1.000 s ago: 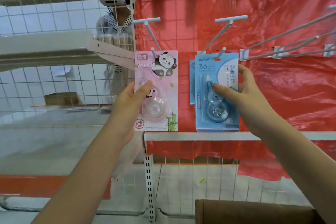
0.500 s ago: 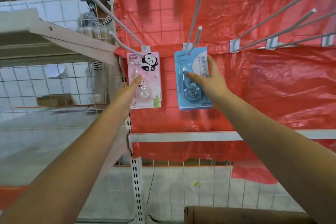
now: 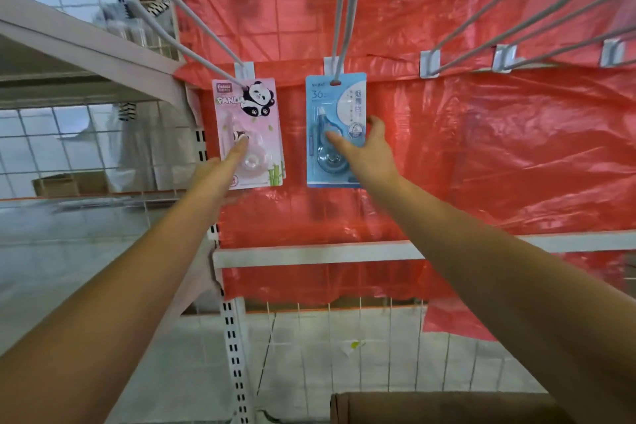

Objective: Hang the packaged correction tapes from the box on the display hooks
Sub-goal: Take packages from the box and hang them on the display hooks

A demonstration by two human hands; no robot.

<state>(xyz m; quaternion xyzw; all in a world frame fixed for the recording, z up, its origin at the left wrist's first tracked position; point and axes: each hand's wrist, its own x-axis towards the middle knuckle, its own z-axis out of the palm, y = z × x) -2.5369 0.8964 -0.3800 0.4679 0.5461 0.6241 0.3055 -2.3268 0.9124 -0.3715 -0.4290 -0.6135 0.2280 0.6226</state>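
Both packs pushed deeper on hooks | left hand [image 3: 220,170] pinches pink pack [image 3: 248,132] | right hand [image 3: 366,151] pinches blue pack [image 3: 335,129]

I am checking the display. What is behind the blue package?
Behind the blue package is red plastic sheet over a wire grid. Whether another package hangs behind it is hidden.

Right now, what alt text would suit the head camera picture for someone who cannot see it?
Two bare hands push packaged correction tapes back along display hooks on a red-sheeted rack: the left hand holds a pink panda pack, the right hand a blue pack. Empty hooks stick out to the right; a cardboard box sits below.
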